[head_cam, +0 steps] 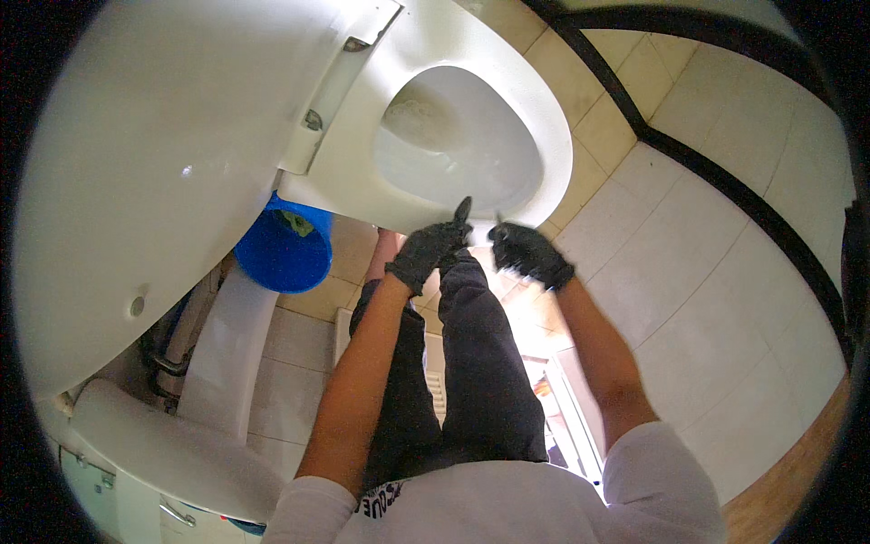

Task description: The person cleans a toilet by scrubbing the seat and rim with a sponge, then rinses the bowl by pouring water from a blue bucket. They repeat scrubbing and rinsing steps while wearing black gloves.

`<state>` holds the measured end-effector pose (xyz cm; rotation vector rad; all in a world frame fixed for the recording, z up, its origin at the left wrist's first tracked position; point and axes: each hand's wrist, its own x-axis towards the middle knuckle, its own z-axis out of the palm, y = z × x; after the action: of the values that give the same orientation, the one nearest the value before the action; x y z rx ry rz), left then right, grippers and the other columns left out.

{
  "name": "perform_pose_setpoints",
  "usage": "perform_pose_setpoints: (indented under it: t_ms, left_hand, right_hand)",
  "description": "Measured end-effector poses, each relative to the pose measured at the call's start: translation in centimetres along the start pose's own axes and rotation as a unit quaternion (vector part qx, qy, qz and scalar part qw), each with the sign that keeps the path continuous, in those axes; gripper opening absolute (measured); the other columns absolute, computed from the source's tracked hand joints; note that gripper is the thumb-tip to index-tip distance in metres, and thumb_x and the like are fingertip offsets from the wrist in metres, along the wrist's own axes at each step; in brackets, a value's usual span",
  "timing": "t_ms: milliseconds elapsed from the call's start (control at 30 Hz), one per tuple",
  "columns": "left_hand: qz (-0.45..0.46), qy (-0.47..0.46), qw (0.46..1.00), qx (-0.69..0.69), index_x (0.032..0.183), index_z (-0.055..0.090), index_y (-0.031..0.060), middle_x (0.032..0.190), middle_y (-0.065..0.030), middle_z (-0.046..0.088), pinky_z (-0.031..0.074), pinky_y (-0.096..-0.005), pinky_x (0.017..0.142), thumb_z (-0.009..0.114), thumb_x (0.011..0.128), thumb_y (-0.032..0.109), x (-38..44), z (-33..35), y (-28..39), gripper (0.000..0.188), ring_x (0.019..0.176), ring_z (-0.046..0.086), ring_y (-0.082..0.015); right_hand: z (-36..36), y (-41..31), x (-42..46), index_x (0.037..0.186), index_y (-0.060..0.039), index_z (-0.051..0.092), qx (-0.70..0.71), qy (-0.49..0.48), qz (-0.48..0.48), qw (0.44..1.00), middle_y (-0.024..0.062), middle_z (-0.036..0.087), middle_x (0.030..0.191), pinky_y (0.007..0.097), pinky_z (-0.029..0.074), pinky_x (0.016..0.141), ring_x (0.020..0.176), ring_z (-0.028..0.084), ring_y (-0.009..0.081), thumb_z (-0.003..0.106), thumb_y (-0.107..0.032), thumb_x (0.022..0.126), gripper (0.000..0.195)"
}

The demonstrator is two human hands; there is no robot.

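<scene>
Both my hands wear black gloves and are at the front edge of a white toilet seat. My left hand has one finger pointing up over the rim and the others curled; nothing clear shows in it. A short gap to its right, my right hand is bent and blurred, with pale streaks along its lower side. Whether it holds anything, I cannot tell. Inside the toilet bowl, cloudy, brownish water lies toward the back. Behind the seat hinges rises a large white surface, apparently the raised lid.
Left of the toilet is a blue bucket with something green inside. Beyond it are a white pedestal, metal pipes and a rounded white basin. A black frame crosses the right side over tiles. My trousered legs stand below.
</scene>
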<state>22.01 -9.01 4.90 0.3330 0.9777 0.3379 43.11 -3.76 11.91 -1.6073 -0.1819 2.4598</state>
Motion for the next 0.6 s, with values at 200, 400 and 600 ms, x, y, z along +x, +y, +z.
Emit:
perform_pose_setpoints:
  t_ms: [200, 400, 600]
  left_hand:
    - [0.023, 0.078, 0.976, -0.201, 0.108, 0.057, 0.0006, 0.095, -0.0023, 0.058, 0.044, -0.0227, 0.072, 0.053, 0.087, 0.025, -3.9, 4.0, 5.7, 0.032, 0.080, 0.051, -0.0103]
    - [0.146, 0.104, 0.983, -0.042, 0.094, 0.058, -0.0029, 0.093, -0.0126, 0.061, 0.048, -0.0276, 0.071, 0.051, 0.082, 0.009, 0.1, 2.6, -0.2, 0.018, 0.083, 0.058, -0.0186]
    - [0.056, 0.062, 0.996, -0.017, 0.091, 0.061, 0.0024, 0.084, -0.0102, 0.063, 0.047, -0.0282, 0.067, 0.047, 0.086, 0.017, 3.2, 2.1, 7.0, 0.021, 0.073, 0.059, -0.0177]
  right_hand:
    - [3.8, 5.6, 0.9, 0.093, -0.0037, 0.054, 0.206, -0.003, 0.030, 0.978, 0.0024, 0.054, 0.071, 0.0235, 0.043, 0.051, 0.055, 0.048, 0.0103, 0.044, -0.024, 0.092, 0.023]
    - [4.6, 5.2, 0.9, 0.095, -0.0014, 0.054, 0.208, 0.021, 0.058, 0.976, 0.0037, 0.055, 0.073, 0.0261, 0.044, 0.053, 0.055, 0.049, 0.0115, 0.040, -0.024, 0.094, 0.027]
    - [-0.8, 5.5, 0.3, 0.089, -0.0040, 0.057, 0.028, 0.212, -0.112, 0.970, 0.0054, 0.053, 0.063, 0.0268, 0.043, 0.048, 0.052, 0.051, 0.0143, 0.046, -0.028, 0.090, 0.027]
